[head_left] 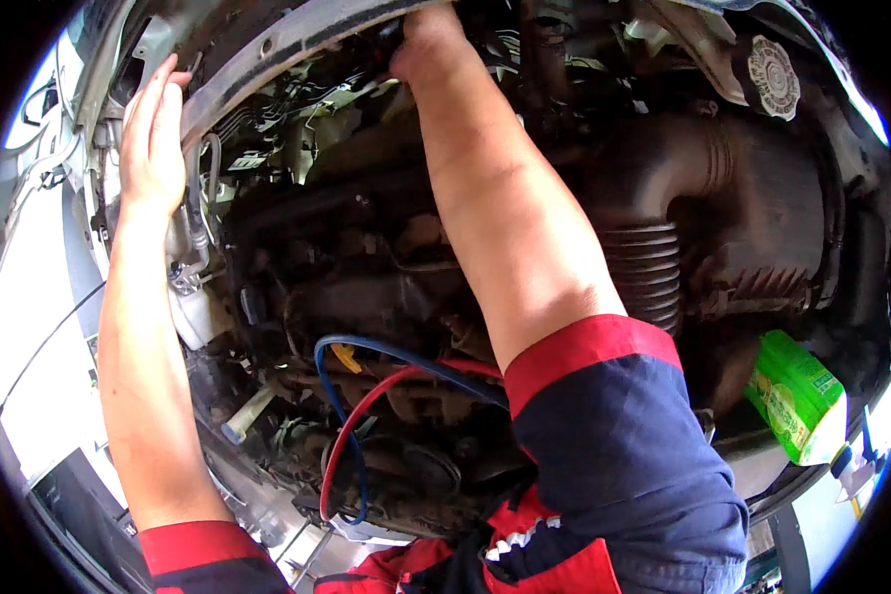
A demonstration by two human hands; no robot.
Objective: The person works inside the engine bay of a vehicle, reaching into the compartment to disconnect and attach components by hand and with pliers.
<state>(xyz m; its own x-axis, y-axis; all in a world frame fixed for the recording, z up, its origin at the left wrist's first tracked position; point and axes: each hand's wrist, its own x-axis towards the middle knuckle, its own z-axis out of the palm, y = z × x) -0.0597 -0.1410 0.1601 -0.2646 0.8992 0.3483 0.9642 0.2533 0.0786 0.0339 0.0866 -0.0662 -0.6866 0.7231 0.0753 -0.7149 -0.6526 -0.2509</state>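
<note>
My left hand (154, 148) rests near the far left corner of an open engine bay, its fingers stretched out beside the end of a curved metal panel edge (267, 57). Nothing shows in its palm. My right arm reaches across the engine (356, 287) to the far side. There my right hand (428, 45) goes in by the same panel edge, among dark parts; its fingers are hidden, so what they touch cannot be seen. Under the right forearm, a blue hose (339, 426) and a red hose (335, 460) loop over the near part of the engine.
To the right stand a ribbed air hose (643, 272), a dark air filter box (772, 228) and a round cap (770, 77). A green packet (794, 396) lies near the right edge. A yellow handle (345, 357) sticks up near the hoses. A whitish reservoir (194, 317) sits at left.
</note>
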